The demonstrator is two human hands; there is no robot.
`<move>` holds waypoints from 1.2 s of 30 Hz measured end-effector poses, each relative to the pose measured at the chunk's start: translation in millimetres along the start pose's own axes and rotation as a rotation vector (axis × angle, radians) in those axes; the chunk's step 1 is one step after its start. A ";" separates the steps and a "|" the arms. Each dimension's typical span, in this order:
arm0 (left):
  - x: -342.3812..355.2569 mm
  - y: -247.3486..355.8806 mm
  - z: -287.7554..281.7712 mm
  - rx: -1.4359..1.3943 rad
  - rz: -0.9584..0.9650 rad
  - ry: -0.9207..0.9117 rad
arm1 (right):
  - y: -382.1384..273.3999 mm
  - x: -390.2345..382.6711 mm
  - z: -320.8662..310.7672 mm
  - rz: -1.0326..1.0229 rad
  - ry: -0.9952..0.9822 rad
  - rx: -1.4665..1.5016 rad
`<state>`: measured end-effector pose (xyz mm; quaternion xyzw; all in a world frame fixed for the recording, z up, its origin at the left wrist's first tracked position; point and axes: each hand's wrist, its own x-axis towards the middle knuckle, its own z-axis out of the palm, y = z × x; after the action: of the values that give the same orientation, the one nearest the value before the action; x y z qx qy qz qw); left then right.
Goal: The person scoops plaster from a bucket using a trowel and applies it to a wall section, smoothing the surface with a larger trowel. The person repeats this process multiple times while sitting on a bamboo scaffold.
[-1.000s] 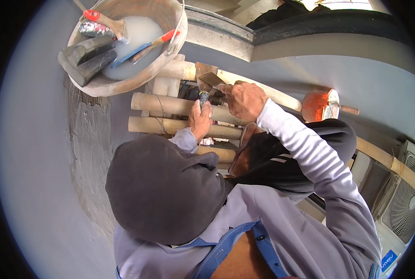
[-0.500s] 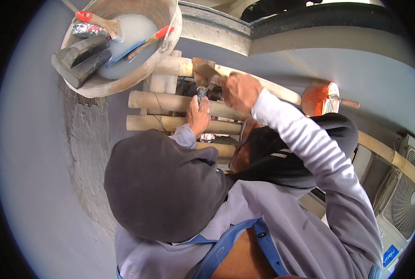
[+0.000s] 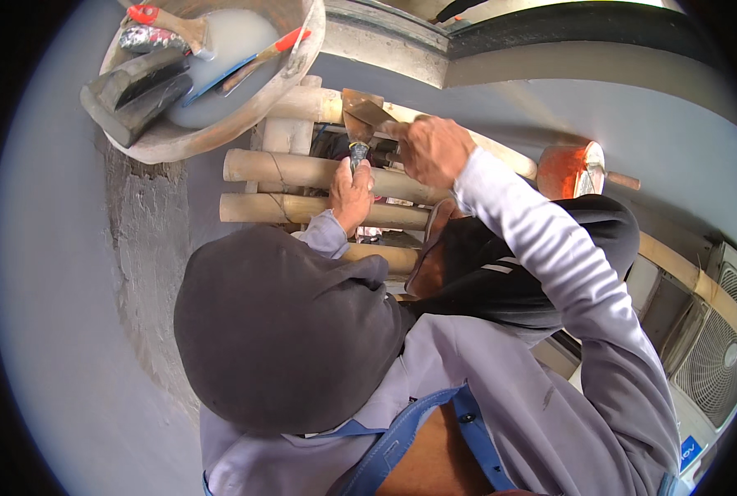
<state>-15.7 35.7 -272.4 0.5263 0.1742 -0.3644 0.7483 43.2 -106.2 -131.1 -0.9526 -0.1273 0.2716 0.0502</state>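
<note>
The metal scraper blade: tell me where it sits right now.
In the head view, upper middle, the scraper blade is held by the right hand, just above the left hand and the bamboo poles, right of the bucket.

Head view, steeply downward, close

Pale tan bamboo poles (image 3: 319,169); rusty brown blade on scraper (image 3: 360,116); grey-white bucket (image 3: 220,132) with milky water; red handles on tools (image 3: 282,45) inside; orange-red pot (image 3: 571,169); dark grey hood (image 3: 278,331); lilac shirt sleeve (image 3: 567,273); grey-blue wall (image 3: 63,331)
</note>
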 end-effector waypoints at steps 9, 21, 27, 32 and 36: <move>-1.0 6.6 -6.5 -0.029 -0.012 0.042 | -10.7 7.8 -8.8 -0.014 -0.073 -0.021; 22.4 -32.8 -19.3 0.172 0.136 0.124 | -12.2 -10.0 0.3 0.006 -0.066 -0.005; -6.1 14.0 -1.7 -0.076 -0.048 0.013 | 3.0 10.3 -5.7 0.084 -0.044 -0.009; -7.6 11.2 -5.2 -0.147 -0.060 0.045 | -2.3 -10.9 -3.7 0.107 -0.105 -0.006; -1.6 8.2 -5.2 -0.090 -0.068 0.044 | 12.5 12.5 -11.4 0.140 -0.109 0.030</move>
<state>-10.2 42.5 -268.0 0.4937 0.2246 -0.3695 0.7545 62.2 -115.2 -129.7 -0.9421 -0.0587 0.3279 0.0385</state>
